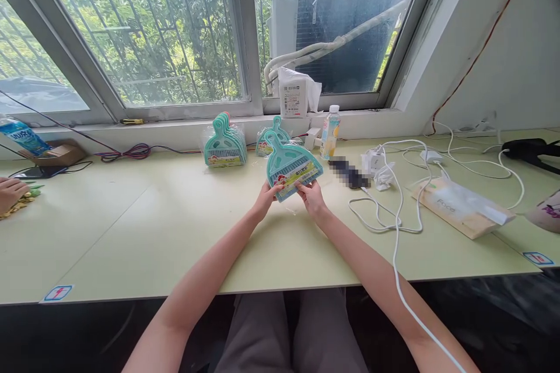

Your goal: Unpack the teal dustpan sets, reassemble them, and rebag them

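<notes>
I hold a teal mini dustpan-and-brush set (291,166) in clear plastic wrap, just above the pale green table (153,227). My left hand (265,198) grips its lower left edge and my right hand (311,195) grips its lower right edge by the colourful label. Behind it, a stack of several identical wrapped sets (224,143) stands upright at the back of the table. One more wrapped set (270,139) stands to the right of that stack.
A drink bottle (329,132) and a tissue pack (294,93) stand by the window. White cables and chargers (402,186) sprawl on the right beside a flat tissue packet (464,207). Another person's hand (11,192) rests at the far left by some small yellow pieces.
</notes>
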Tool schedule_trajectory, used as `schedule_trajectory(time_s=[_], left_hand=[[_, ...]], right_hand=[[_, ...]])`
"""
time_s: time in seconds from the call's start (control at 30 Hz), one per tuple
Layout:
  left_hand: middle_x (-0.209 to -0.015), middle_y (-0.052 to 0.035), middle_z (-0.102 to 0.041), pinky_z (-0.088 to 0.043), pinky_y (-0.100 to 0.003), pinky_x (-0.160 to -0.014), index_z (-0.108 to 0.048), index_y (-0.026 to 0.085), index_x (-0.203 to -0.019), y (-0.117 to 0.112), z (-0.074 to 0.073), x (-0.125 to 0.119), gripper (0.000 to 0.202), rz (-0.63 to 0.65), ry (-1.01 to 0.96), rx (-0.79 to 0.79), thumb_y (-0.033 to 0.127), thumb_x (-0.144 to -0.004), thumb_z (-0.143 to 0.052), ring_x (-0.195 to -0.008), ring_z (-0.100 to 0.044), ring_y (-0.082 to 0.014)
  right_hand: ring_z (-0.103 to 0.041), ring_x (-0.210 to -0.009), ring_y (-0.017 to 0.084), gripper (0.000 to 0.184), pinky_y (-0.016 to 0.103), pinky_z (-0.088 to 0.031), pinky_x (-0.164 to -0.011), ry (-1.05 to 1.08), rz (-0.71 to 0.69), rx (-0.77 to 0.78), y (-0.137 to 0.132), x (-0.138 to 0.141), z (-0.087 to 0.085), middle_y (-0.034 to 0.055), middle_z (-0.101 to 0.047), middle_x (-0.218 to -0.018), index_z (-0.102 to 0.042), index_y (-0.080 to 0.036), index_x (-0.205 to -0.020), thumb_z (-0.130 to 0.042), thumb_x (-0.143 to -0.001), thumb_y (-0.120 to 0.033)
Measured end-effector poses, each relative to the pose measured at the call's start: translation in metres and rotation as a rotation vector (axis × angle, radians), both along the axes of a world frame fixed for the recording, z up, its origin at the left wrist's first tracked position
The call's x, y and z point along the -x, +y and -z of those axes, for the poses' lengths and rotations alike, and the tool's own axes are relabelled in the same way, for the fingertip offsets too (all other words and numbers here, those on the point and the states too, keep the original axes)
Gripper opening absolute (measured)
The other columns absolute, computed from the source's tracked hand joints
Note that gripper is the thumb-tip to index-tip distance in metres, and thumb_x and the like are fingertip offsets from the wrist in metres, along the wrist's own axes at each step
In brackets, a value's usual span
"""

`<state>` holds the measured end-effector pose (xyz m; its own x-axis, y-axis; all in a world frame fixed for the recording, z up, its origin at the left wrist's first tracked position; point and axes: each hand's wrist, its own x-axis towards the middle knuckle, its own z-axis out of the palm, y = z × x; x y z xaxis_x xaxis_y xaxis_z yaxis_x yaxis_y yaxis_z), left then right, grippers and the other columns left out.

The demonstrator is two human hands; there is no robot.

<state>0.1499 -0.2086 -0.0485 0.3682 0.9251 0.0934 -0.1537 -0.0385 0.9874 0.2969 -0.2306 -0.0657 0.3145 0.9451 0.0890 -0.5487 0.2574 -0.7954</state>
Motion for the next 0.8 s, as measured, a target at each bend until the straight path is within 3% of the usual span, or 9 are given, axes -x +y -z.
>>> schedule_trajectory(time_s=[0.1, 0.2, 0.27, 0.33, 0.43, 0.5, 0.57, 0.67, 0.8], left_hand=[[-0.118, -0.0089, -0.063, -0.055, -0.042, -0.076, -0.050, 0.022, -0.116, 0.006, 0.004, 0.001, 0.054, -0.014, 0.008, 0.006, 0.039, -0.068, -0.069, -0.101, -0.062, -0.0269], [-0.120, -0.0089, -0.062, -0.058, -0.044, -0.074, -0.049, 0.022, -0.115, 0.014, 0.005, 0.009, 0.053, -0.014, -0.050, 0.044, 0.033, -0.068, -0.070, -0.097, -0.063, -0.0250], [-0.118, -0.0094, -0.062, -0.059, -0.045, -0.075, -0.051, 0.020, -0.113, 0.019, 0.003, 0.018, 0.050, -0.017, -0.132, 0.105, 0.029, -0.068, -0.070, -0.095, -0.063, -0.0242], [-0.113, -0.0099, -0.064, -0.059, -0.044, -0.077, -0.053, 0.018, -0.111, 0.024, 0.001, 0.027, 0.045, -0.032, -0.222, 0.202, 0.023, -0.069, -0.069, -0.094, -0.064, -0.0229], [-0.105, -0.0096, -0.066, -0.060, -0.036, -0.075, -0.056, 0.014, -0.108, 0.028, -0.003, 0.036, 0.035, -0.059, -0.307, 0.334, 0.016, -0.074, -0.062, -0.090, -0.066, -0.0192], [-0.099, -0.0089, -0.067, -0.060, -0.029, -0.068, -0.057, 0.012, -0.109, 0.029, -0.004, 0.038, 0.032, -0.055, -0.322, 0.378, 0.014, -0.077, -0.058, -0.082, -0.066, -0.0165], [-0.096, -0.0087, -0.068, -0.058, -0.025, -0.063, -0.056, 0.011, -0.113, 0.028, -0.004, 0.036, 0.034, -0.027, -0.317, 0.397, 0.013, -0.079, -0.055, -0.077, -0.067, -0.0153], [-0.106, -0.0125, -0.068, -0.058, -0.026, -0.065, -0.052, 0.009, -0.121, 0.026, -0.002, 0.034, 0.040, 0.121, -0.304, 0.397, 0.014, -0.081, -0.052, -0.087, -0.069, -0.0198], [-0.116, -0.0163, -0.064, -0.059, -0.029, -0.067, -0.046, 0.009, -0.128, 0.027, 0.003, 0.037, 0.047, 0.308, -0.191, 0.371, 0.017, -0.083, -0.054, -0.093, -0.069, -0.0261]], right_hand=[[-0.068, -0.095, 0.019, 0.044, 0.032, -0.058, -0.087, -0.029, -0.108, 0.027, 0.007, -0.008, 0.001, 0.0033, -0.070, -0.102, -0.059, -0.022, -0.097, -0.084, -0.062, -0.024], [-0.070, -0.081, 0.022, 0.028, 0.038, -0.059, -0.078, -0.241, -0.208, 0.153, 0.014, -0.026, 0.003, 0.0084, -0.072, -0.089, -0.063, -0.017, -0.091, -0.076, -0.074, -0.036], [-0.069, -0.069, 0.023, 0.027, 0.042, -0.059, -0.073, -0.507, -0.099, 0.205, 0.016, -0.040, 0.003, 0.0105, -0.070, -0.077, -0.064, -0.015, -0.080, -0.065, -0.083, -0.042], [-0.068, -0.066, 0.022, 0.029, 0.044, -0.057, -0.073, -0.776, 0.164, 0.130, 0.016, -0.053, 0.003, 0.0108, -0.068, -0.079, -0.064, -0.015, -0.080, -0.056, -0.089, -0.042], [-0.066, -0.094, 0.024, 0.026, 0.044, -0.055, -0.082, -1.083, 0.468, -0.125, 0.012, -0.062, -0.001, 0.0110, -0.063, -0.116, -0.060, -0.021, -0.112, -0.054, -0.090, -0.034], [-0.056, -0.117, 0.026, 0.043, 0.043, -0.053, -0.087, -1.250, 0.506, -0.255, 0.009, -0.062, -0.004, 0.0081, -0.051, -0.136, -0.049, -0.027, -0.130, -0.057, -0.088, -0.031], [-0.049, -0.125, 0.025, 0.045, 0.043, -0.051, -0.093, -1.378, 0.509, -0.327, 0.005, -0.059, -0.007, 0.0051, -0.049, -0.139, -0.047, -0.030, -0.133, -0.057, -0.089, -0.031], [-0.054, -0.117, 0.025, 0.025, 0.043, -0.048, -0.095, -1.478, 0.568, -0.353, 0.001, -0.058, -0.009, 0.0040, -0.059, -0.127, -0.065, -0.028, -0.113, -0.051, -0.093, -0.034], [-0.058, -0.108, 0.025, 0.024, 0.041, -0.049, -0.092, -1.442, 0.650, -0.330, 0.003, -0.065, -0.005, 0.0044, -0.065, -0.117, -0.073, -0.025, -0.090, -0.056, -0.091, -0.041]])
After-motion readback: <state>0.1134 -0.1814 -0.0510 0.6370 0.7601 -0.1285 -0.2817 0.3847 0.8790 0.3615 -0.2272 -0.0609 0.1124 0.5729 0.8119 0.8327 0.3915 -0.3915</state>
